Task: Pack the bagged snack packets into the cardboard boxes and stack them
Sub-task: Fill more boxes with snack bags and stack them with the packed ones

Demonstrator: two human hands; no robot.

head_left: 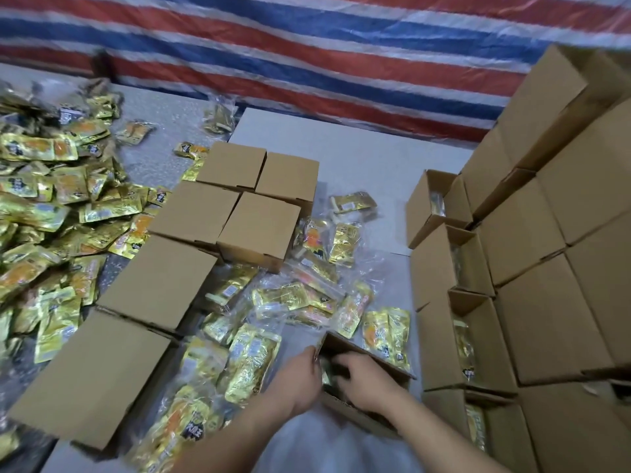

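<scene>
A small open cardboard box (377,357) lies tilted on the table right in front of me. My left hand (300,380) grips its left wall, fingertips hidden inside. My right hand (367,384) reaches into the opening with curled fingers around a gold bagged snack packet (328,376), mostly hidden in the dark interior. More clear bags of gold packets (252,363) lie scattered just left of and beyond the box.
Several closed boxes (157,285) run diagonally on the left, with a heap of loose gold packets (41,213) beyond them. Filled open-topped boxes (440,261) and a tall box stack (532,322) line the right. A striped tarp (307,63) hangs behind.
</scene>
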